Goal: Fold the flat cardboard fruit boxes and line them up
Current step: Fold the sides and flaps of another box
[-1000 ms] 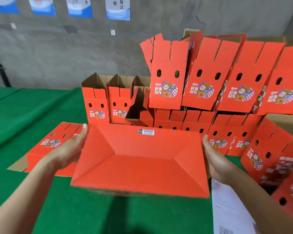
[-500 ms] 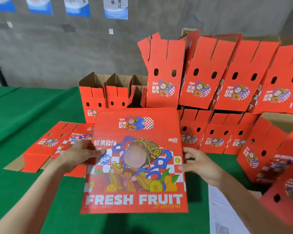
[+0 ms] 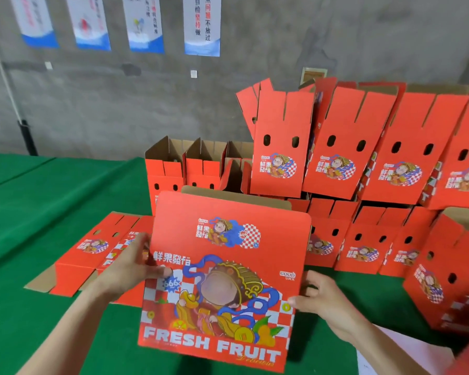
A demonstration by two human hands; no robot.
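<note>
Table (image 3: pixel 52 212), long, green felt cover, running under and beyond both hands. Risk: none apparent.

Bank of erected red cardboard fruit boxes (image 3: pixel 336 163), two tiers, beyond the hands and spreading past the right one. The upper tier leans, flaps up. Risk, in my judgement: a knock from the incoming box could topple that tier forward.

Red printed cardboard fruit box (image 3: pixel 228 266), "FRESH FRUIT" face toward the person, held between the hands and apparently off the felt, top flap standing. Risk: it is gripped by the side edges only, so it may rack out of square or slip.

Pile of flat red cardboard box blanks (image 3: pixel 98 247), lying just beyond the left hand. Risk: a swinging corner could scatter it.

White paper sheet (image 3: pixel 390 355), beneath the right forearm. Risk: dragged off.

Left hand (image 3: pixel 127 269), clasping the box's left edge, thumb on the print. Right hand (image 3: pixel 322 299), pinching the right edge. Hands well apart.
</note>
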